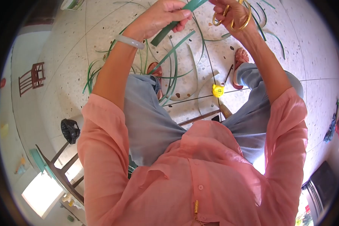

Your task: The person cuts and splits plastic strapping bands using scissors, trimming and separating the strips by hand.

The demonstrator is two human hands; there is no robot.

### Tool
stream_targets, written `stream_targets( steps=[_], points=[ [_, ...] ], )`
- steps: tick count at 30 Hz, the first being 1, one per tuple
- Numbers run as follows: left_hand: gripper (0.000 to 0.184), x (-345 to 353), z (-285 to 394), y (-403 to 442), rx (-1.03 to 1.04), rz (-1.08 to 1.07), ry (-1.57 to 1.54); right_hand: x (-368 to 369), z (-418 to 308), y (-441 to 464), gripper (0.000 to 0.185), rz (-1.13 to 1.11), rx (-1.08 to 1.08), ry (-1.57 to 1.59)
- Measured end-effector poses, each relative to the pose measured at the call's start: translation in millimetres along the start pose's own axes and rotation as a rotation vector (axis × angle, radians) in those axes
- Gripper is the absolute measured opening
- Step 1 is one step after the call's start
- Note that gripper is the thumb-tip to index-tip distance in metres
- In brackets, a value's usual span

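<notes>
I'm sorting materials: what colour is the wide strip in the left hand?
Green. The wide strip shows best in the head view.

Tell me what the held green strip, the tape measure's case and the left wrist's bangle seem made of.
Green strip: possibly split plant stem, smooth with a slight sheen; the even green leaves plastic open.
Tape measure's case: probably plastic, judging by its bright, uniform yellow and dark printing.
Bangle: perhaps polished stone or glass; it looks smooth, pale and milky.

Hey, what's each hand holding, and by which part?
Left hand: a green strip, pinched partway along. Right hand: apparently scissors, by the gold handle loops; the rest isn't visible.
</notes>
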State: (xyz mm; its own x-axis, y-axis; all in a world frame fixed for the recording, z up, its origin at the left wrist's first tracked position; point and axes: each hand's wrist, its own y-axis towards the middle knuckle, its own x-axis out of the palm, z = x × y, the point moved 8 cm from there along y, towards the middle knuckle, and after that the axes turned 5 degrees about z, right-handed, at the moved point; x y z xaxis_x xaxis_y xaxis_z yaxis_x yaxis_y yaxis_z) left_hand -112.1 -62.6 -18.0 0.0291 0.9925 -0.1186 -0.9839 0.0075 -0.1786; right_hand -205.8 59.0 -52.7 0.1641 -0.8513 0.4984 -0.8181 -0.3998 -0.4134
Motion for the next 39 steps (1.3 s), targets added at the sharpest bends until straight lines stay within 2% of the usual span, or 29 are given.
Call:
stream_targets(
  steps=[1, 2, 5, 6, 11, 13, 15, 18, 19, 21, 22, 23, 24, 25, 26, 27, 28, 29, 30, 32, 33, 34, 36, 37, 38, 39],
  points=[
    [0.024, 3.6, -6.0, -3.0, 0.012, 0.008, 0.068, -1.8, -9.3, 5.7, 0.027, -0.002, -0.102, -0.088],
    [0.021, -2.4, -22.2, -0.1, -0.017, -0.066, 0.038, -1.6, -11.0, 9.9, 0.023, -0.093, -0.103, -0.125],
    [0.021, 0.9, -37.5, -11.0, -0.06, -0.083, 0.017, -1.4, 0.9, 8.2, 0.02, -0.072, -0.041, -0.191],
    [0.022, 2.1, -43.9, -14.8, -0.112, -0.054, -0.007, -2.0, 1.8, 6.2, 0.018, -0.02, -0.098, -0.221],
    [0.023, 6.7, -61.9, -27.9, -0.223, -0.053, 0.023, -7.1, 16.3, 3.6, 0.015, 0.033, -0.096, -0.226],
    [0.023, 10.3, -68.1, -29.0, -0.238, -0.061, -0.101, -1.0, 21.8, 3.5, 0.022, -0.094, -0.104, -0.248],
    [0.023, 10.8, -66.1, -27.5, -0.247, -0.057, -0.153, -1.9, 12.9, 1.6, 0.016, -0.047, -0.125, -0.158],
    [0.024, -9.4, -74.8, -25.8, -0.294, 0.178, -0.284, -18.1, -2.0, 2.9, 0.016, 0.089, -0.169, -0.168],
    [0.024, -18.1, -82.9, -23.6, -0.292, 0.18, -0.283, -30.3, -16.9, 8.5, 0.016, 0.073, -0.212, -0.166],
    [0.021, -54.5, -102.5, -25.7, -0.232, 0.317, -0.049, -85.0, -62.3, 40.3, 0.015, 0.103, -0.233, -0.212],
    [0.018, -68.5, -120.1, -25.1, -0.224, 0.278, 0.037, -119.3, -93.6, 55.3, 0.014, 0.089, -0.225, -0.2],
    [0.018, -78.7, -137.9, -27.5, -0.226, 0.277, 0.036, -152.5, -132.0, 56.2, 0.014, 0.086, -0.354, -0.293],
    [0.018, -91.8, -159.3, -32.5, -0.283, 0.337, 0.093, -167.8, -164.1, 23.2, 0.016, 0.315, -0.436, -0.308],
    [0.019, -102.8, -180.9, -39.6, -0.338, 0.398, 0.15, -211.2, -189.4, 14.5, 0.016, 0.435, -0.467, -0.334],
    [0.02, -111.6, -202.0, -47.4, -0.38, 0.447, 0.318, -255.7, -207.7, -0.3, 0.017, 0.646, -0.507, -0.384],
    [0.021, -119.9, -223.4, -55.2, -0.42, 0.493, 0.486, -307.6, -218.9, -8.2, 0.017, 0.772, -0.497, -0.442],
    [0.022, -123.6, -236.6, -62.4, -0.355, 0.498, 0.586, -386.9, -222.9, -4.8, 0.021, 0.911, -0.444, -0.488],
    [0.023, -127.1, -253.1, -70.0, -0.282, 0.493, 0.683, -452.2, -213.4, -11.2, 0.028, 0.965, -0.356, -0.646],
    [0.023, -137.5, -287.8, -74.3, -0.235, 0.439, 0.831, -529.6, -204.2, -13.8, 0.036, 0.971, -0.223, -1.238],
    [0.024, -130.1, -318.5, -84.4, -0.278, 0.37, 0.894, -630.0, -135.2, -75.5, 0.034, 1.207, -0.005, -1.442],
    [0.023, -127.9, -335.0, -90.9, -0.34, 0.387, 0.766, -675.8, -101.2, -106.8, 0.034, 1.309, 0.129, -1.524],
    [0.024, -136.2, -368.6, -94.9, -0.303, 0.348, 0.901, -687.5, -57.3, -144.8, 0.029, 1.398, 0.212, -1.424],
    [0.032, -127.0, -394.0, -105.4, -0.385, 0.274, 0.882, -668.0, 26.9, -206.7, 0.021, 1.531, 0.2, -0.933],
    [0.035, -111.8, -385.5, -109.4, -0.48, 0.28, 0.883, -659.6, 58.9, -231.0, 0.019, 1.568, 0.226, -0.822],
    [0.035, -101.4, -384.7, -112.4, -0.543, 0.228, 0.887, -660.5, 87.1, -251.5, 0.02, 1.559, 0.212, -0.822],
    [0.034, -95.6, -386.2, -115.5, -0.611, 0.182, 0.894, -634.8, 94.1, -270.0, 0.018, 1.593, 0.307, -0.948]
  ],
)
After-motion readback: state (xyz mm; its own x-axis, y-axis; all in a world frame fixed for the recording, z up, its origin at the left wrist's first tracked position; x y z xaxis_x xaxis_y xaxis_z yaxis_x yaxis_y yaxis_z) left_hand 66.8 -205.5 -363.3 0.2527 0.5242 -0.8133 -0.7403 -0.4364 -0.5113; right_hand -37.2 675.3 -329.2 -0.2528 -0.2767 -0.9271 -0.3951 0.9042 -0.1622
